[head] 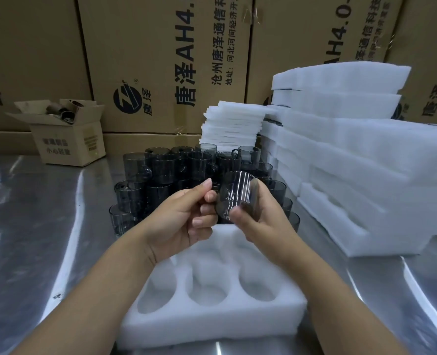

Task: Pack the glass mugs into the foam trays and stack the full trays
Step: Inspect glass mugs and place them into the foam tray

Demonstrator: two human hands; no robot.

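Here, closest to you, the white foam tray point(212, 319) lies on the steel table point(33, 226). Its bottom edge is partly cut off by the frame. Three round pockets show along its near side, and the far row is hidden behind your wrists.

Above the tray's far end you hold one smoky glass mug point(237, 196) in the air, tilted on its side and clear of the foam. Your right hand point(261, 221) wraps it from the right: the thumb lies across the near wall, and the other fingers curl behind, seen dimly through the glass. Your left hand point(179, 219) closes in on the mug's left side with thumb and fingers bent. They seem to pinch the handle, but the handle itself is hard to make out. Whether the mouth or the base faces you cannot be told.

Beyond your hands stands the cluster of mugs point(161, 170), upright and close together, its near rows partly covered. To its right rises a tall stack of foam trays point(353, 162), cut off at the frame edge, with a stack of foam sheets point(232, 124) just behind the mugs. Farther left sits a small open box point(68, 147), its contents unclear. Large printed cartons point(161, 60) wall off the back.
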